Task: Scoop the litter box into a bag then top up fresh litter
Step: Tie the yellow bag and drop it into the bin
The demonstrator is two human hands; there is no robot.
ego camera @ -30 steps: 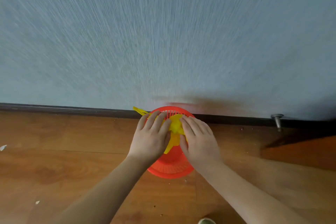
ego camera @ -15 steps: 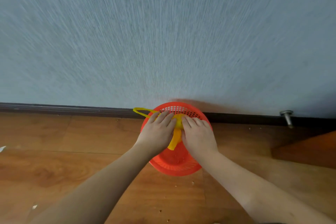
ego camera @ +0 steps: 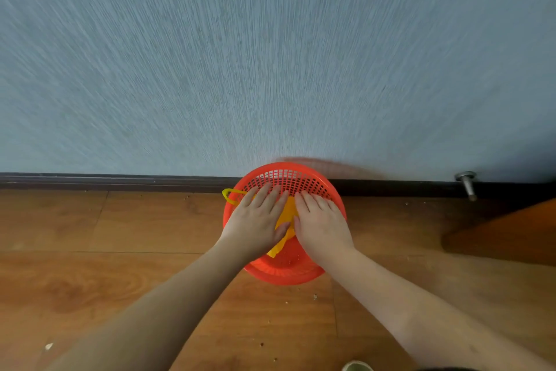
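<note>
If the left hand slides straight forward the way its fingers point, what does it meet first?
Probably the far mesh wall of the round red plastic basket, just ahead of the left hand. The pale blue wall stands behind it; depth is unclear.

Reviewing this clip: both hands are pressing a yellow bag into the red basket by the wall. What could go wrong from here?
1. The yellow bag is flattened under the left hand and right hand, so it may stay closed for scooping.
2. The red basket is perforated; granules could sift through.
3. Crumbs already dot the floor and could spread.
</note>
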